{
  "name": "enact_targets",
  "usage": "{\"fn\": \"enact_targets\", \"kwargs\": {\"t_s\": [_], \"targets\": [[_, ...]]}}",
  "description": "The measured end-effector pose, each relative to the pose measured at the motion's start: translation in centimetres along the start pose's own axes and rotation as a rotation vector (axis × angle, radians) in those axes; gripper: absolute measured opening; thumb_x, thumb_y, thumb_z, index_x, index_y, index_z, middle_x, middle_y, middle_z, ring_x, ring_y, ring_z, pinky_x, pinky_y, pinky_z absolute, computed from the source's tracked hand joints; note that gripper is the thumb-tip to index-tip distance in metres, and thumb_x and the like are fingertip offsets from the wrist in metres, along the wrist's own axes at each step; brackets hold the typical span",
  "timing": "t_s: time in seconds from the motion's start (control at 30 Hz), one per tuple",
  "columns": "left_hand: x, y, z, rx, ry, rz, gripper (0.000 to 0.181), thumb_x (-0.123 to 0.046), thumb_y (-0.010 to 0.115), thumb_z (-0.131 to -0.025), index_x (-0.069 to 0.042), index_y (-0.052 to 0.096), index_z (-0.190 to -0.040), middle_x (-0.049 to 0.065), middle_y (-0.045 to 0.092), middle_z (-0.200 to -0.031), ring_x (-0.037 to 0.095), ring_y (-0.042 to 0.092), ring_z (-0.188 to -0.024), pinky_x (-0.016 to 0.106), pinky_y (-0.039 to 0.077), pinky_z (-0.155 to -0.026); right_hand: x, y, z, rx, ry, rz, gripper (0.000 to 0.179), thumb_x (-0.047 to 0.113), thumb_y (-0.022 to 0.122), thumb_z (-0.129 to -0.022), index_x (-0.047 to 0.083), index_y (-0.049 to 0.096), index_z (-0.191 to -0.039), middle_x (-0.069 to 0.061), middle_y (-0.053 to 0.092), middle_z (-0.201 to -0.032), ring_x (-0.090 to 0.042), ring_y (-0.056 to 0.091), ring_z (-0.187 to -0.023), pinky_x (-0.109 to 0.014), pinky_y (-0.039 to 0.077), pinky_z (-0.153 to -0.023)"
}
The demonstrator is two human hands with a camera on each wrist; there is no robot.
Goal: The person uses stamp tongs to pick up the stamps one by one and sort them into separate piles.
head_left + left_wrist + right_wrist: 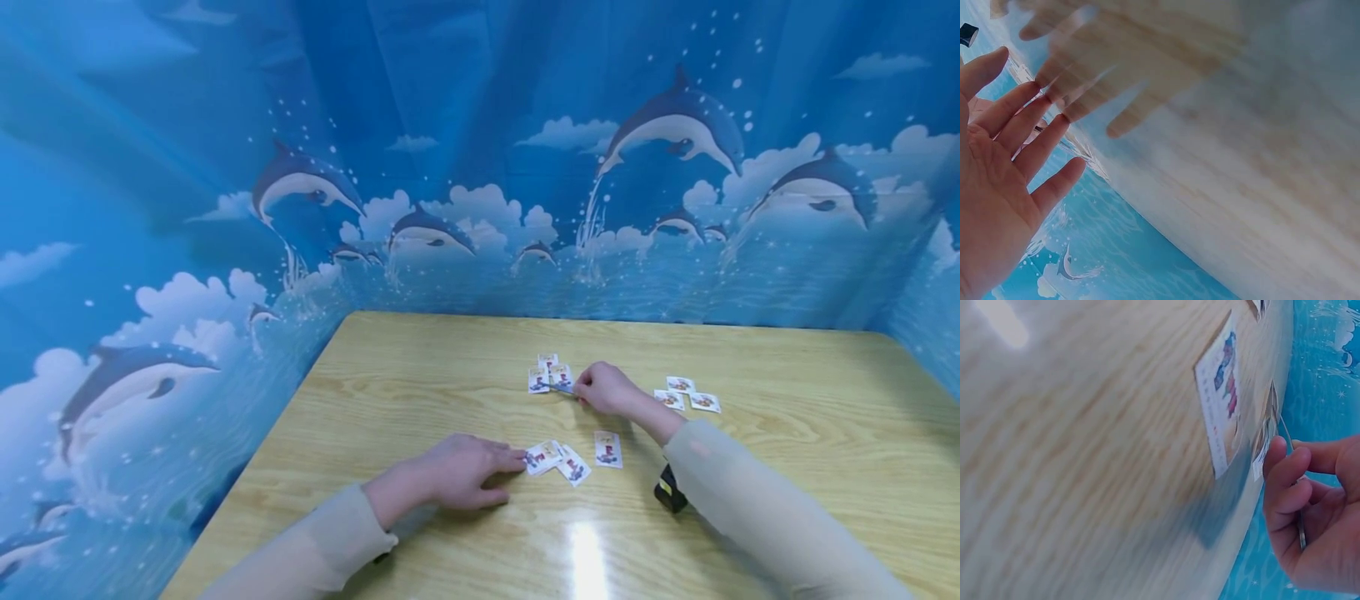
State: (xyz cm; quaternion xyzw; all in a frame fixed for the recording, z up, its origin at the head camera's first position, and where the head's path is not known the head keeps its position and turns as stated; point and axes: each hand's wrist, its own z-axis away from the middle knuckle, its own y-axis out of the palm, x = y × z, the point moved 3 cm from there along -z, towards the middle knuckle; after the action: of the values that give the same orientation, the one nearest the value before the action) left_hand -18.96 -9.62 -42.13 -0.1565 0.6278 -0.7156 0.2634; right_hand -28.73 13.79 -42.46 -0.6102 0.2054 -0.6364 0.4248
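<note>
My right hand (606, 388) pinches thin metal tweezers (562, 389), their tip at a small group of stamps (538, 380) at the back middle. In the right wrist view, the curled fingers wrap the tweezers (1301, 530), whose rear end sticks out below the fist. My left hand (468, 472) lies with its fingers extended, fingertips at the edge of an overlapping pile of stamps (543, 457). Its open palm (1004, 162) shows in the left wrist view. A single stamp (607, 449) lies to the right of that pile. Whether the tweezers grip a stamp is too small to tell.
Another group of three stamps (705, 402) lies beyond the right forearm. A black object (670, 490) shows under the right sleeve. The wooden table (420, 358) meets a blue dolphin-print curtain (480, 167) at the back and left.
</note>
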Motion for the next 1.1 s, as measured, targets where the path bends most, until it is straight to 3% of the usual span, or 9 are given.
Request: {"fn": "enact_targets", "kwargs": {"t_s": [0.23, 0.53, 0.83, 0.97, 1.1], "targets": [[0.0, 0.0, -0.2, -0.008, 0.003, 0.002, 0.049, -0.041, 0.058, -0.095, -0.022, 0.053, -0.140, -0.008, 0.044, -0.146, 0.013, 0.046, -0.130, 0.035, 0.039, -0.106, -0.1, -0.5, 0.5, 0.006, 0.014, 0.009, 0.023, 0.013, 0.056, -0.097, 0.002, 0.072, -0.084, -0.005, 0.063, -0.075, -0.014, 0.046, -0.059, -0.027, 0.041, -0.054], [0.0, 0.0, -0.3, -0.009, 0.004, 0.007, 0.049, -0.040, 0.059, -0.095, -0.022, 0.053, -0.140, -0.008, 0.044, -0.146, 0.013, 0.046, -0.131, 0.035, 0.039, -0.107, -0.4, -2.3, 2.8, 0.018, 0.006, 0.027, 0.024, 0.014, 0.056, -0.098, -0.005, 0.069, -0.100, -0.005, 0.064, -0.075, -0.016, 0.055, -0.066, -0.031, 0.049, -0.061], [0.0, -0.6, -0.6, 0.021, -0.013, 0.071, 0.049, -0.042, 0.059, -0.095, -0.020, 0.055, -0.138, -0.008, 0.048, -0.143, 0.013, 0.048, -0.128, 0.034, 0.039, -0.106, -1.5, -5.0, 6.5, 0.037, -0.063, -0.007, 0.024, 0.013, 0.053, -0.099, -0.006, 0.066, -0.104, -0.007, 0.064, -0.079, -0.017, 0.052, -0.056, -0.032, 0.044, -0.051], [0.2, -1.2, -1.1, 0.017, -0.027, 0.135, 0.048, -0.039, 0.061, -0.094, -0.017, 0.056, -0.137, -0.005, 0.058, -0.133, 0.011, 0.057, -0.117, 0.030, 0.043, -0.101, -2.6, -5.6, 8.1, 0.054, -0.088, 0.008, 0.021, 0.012, 0.054, -0.098, -0.005, 0.067, -0.100, -0.004, 0.062, -0.076, -0.015, 0.049, -0.055, -0.031, 0.043, -0.051], [-0.1, -1.9, -1.9, -0.026, -0.003, 0.149, 0.044, -0.036, 0.060, -0.095, -0.013, 0.059, -0.133, -0.003, 0.065, -0.123, 0.007, 0.063, -0.101, 0.026, 0.048, -0.094, -3.8, -5.7, 9.4, 0.054, -0.118, 0.037, 0.018, 0.012, 0.056, -0.096, 0.000, 0.068, -0.089, -0.001, 0.060, -0.071, -0.014, 0.046, -0.056, -0.030, 0.041, -0.051]]}}
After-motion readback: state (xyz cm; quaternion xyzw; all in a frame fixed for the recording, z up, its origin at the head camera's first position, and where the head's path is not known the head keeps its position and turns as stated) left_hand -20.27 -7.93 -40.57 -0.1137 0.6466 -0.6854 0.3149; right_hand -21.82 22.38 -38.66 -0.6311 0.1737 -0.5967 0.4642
